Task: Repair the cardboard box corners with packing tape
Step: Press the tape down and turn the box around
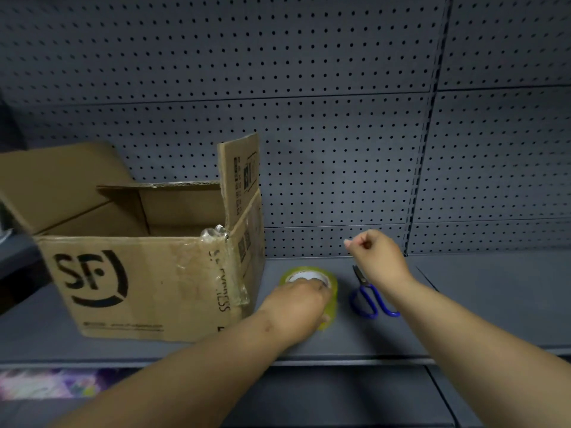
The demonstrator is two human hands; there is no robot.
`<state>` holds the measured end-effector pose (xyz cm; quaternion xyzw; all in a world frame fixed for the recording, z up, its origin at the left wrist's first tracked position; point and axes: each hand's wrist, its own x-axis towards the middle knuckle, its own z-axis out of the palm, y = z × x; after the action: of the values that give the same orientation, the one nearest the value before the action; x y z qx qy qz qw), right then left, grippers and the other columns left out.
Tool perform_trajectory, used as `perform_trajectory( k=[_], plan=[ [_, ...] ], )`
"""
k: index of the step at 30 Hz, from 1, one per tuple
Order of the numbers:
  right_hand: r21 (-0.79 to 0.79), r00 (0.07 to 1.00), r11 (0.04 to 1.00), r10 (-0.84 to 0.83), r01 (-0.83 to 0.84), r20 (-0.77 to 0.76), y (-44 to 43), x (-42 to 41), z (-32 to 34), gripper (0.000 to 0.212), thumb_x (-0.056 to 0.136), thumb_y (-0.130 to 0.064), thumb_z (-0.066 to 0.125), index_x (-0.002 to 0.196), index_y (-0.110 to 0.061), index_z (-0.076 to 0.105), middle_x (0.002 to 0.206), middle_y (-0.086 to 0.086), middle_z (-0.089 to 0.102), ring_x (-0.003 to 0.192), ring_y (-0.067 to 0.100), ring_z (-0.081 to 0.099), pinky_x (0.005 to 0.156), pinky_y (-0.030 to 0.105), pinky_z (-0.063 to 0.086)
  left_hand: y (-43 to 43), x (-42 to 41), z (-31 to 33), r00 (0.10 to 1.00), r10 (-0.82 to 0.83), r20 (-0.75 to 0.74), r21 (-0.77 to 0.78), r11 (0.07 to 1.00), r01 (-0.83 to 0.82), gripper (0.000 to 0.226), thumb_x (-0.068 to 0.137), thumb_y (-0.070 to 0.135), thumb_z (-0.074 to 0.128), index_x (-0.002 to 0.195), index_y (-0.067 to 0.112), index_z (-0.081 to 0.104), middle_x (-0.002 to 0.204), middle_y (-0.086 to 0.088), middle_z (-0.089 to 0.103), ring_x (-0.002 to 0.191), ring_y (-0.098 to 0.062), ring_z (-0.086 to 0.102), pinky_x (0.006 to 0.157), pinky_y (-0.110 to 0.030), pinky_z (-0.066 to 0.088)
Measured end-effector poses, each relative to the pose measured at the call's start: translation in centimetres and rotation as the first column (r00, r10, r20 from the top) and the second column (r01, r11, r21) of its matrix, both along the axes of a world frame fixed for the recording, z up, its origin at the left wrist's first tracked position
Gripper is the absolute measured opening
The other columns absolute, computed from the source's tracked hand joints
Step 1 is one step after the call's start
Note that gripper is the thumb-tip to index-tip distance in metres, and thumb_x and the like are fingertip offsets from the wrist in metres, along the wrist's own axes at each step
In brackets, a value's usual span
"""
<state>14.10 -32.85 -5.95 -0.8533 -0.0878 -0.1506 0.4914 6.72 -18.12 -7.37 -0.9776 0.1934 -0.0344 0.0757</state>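
Observation:
An open cardboard box (133, 273) with a black SF logo stands on the left of the grey shelf, its flaps up. Crinkled clear tape (216, 239) covers its near right corner and runs down that edge. Just right of the box lies a yellowish roll of packing tape (327, 274), flat on the shelf. My left hand (296, 307) rests on top of the roll and grips it. My right hand (378, 254) hovers above and to the right of the roll, thumb and forefinger pinched together. I cannot make out any clear strip between them.
Blue-handled scissors (372, 299) lie closed on the shelf just right of the roll, under my right wrist. A grey pegboard wall (309, 118) rises behind. The shelf's front edge (340, 359) runs below my forearms, with a lower shelf beneath.

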Motion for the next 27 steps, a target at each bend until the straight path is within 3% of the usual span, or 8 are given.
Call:
perform_trajectory(
  k=[2,4,6,8,10,15,23,27],
  plan=[
    [-0.024,0.995,0.998,0.052,-0.05,0.089,1.1,-0.7,1.1,0.019,0.088,-0.026,0.059,0.076,-0.011,0.058,0.069,-0.003,0.056,0.069,0.016,0.051,0.059,0.024,0.038,1.8,-2.5,1.5,0.955,-0.126,0.27,-0.147,0.974,0.171,0.033,0.092,0.036,0.042,0.108,0.013,0.06,0.106,-0.006,0.064,0.097,-0.026,0.06,0.079,-0.037,0.051],
    [-0.043,0.978,0.993,0.115,-0.109,0.176,2.4,-1.6,2.2,0.016,0.087,-0.026,0.059,0.08,-0.012,0.062,0.077,-0.003,0.061,0.074,0.013,0.055,0.066,0.023,0.042,4.6,-4.8,3.2,0.845,-0.197,0.497,-0.215,0.916,0.339,0.035,0.09,0.038,0.041,0.089,0.015,0.068,0.083,-0.003,0.068,0.076,-0.021,0.063,0.069,-0.031,0.049],
    [-0.07,0.943,0.98,0.2,-0.188,0.267,4.2,-2.8,3.3,0.01,0.087,-0.025,0.06,0.083,-0.017,0.065,0.08,-0.01,0.06,0.075,0.005,0.055,0.068,0.012,0.042,8.2,-6.2,4.8,0.823,-0.124,0.554,-0.279,0.904,0.325,0.034,0.09,0.037,0.042,0.088,0.016,0.068,0.082,-0.002,0.067,0.076,-0.018,0.061,0.071,-0.026,0.046],
    [-0.164,0.892,0.956,0.287,-0.244,0.348,6.4,-4.1,4.1,0.011,0.086,-0.025,0.061,0.09,-0.02,0.07,0.079,-0.017,0.055,0.074,0.0,0.053,0.067,0.005,0.039,11.5,-6.7,6.4,0.821,0.029,0.57,-0.333,0.922,0.199,0.03,0.088,0.036,0.046,0.095,0.016,0.067,0.09,-0.002,0.067,0.086,-0.016,0.06,0.08,-0.024,0.045],
    [-0.301,0.833,0.918,0.368,-0.257,0.412,8.5,-5.2,4.6,0.016,0.085,-0.024,0.061,0.097,-0.018,0.071,0.079,-0.013,0.057,0.076,0.005,0.052,0.07,0.014,0.041,14.1,-6.4,7.3,0.821,0.128,0.557,-0.37,0.923,0.107,0.028,0.086,0.032,0.051,0.101,0.015,0.067,0.098,-0.003,0.068,0.094,-0.018,0.061,0.086,-0.033,0.046],
    [-0.523,0.754,0.846,0.408,-0.101,0.515,12.4,-6.9,4.6,0.022,0.086,-0.027,0.06,0.102,-0.018,0.071,0.084,0.007,0.066,0.082,0.028,0.058,0.068,0.036,0.05,16.5,-4.8,7.4,0.87,-0.04,0.492,-0.273,0.941,0.198,0.024,0.085,0.021,0.062,0.106,0.012,0.068,0.102,-0.006,0.071,0.09,-0.022,0.067,0.08,-0.039,0.054],
    [-0.605,0.752,0.769,0.271,0.207,0.601,15.0,-7.9,4.3,0.013,0.081,-0.023,0.063,0.087,-0.015,0.07,0.076,0.006,0.063,0.074,0.028,0.06,0.058,0.03,0.045,16.9,-2.7,7.5,0.908,-0.051,0.415,-0.319,0.927,0.198,0.032,0.088,0.036,0.053,0.112,0.02,0.066,0.098,0.0,0.065,0.089,-0.016,0.059,0.078,-0.028,0.045],
    [-0.628,0.776,0.745,0.252,0.225,0.578,15.4,-7.9,4.2,0.013,0.085,-0.024,0.057,0.09,-0.017,0.068,0.084,0.004,0.062,0.083,0.025,0.057,0.063,0.028,0.036,17.1,-1.6,7.5,0.949,-0.055,0.311,-0.381,0.907,0.178,0.03,0.09,0.034,0.049,0.113,0.022,0.065,0.1,0.003,0.059,0.095,-0.013,0.054,0.082,-0.027,0.043]
  ],
)
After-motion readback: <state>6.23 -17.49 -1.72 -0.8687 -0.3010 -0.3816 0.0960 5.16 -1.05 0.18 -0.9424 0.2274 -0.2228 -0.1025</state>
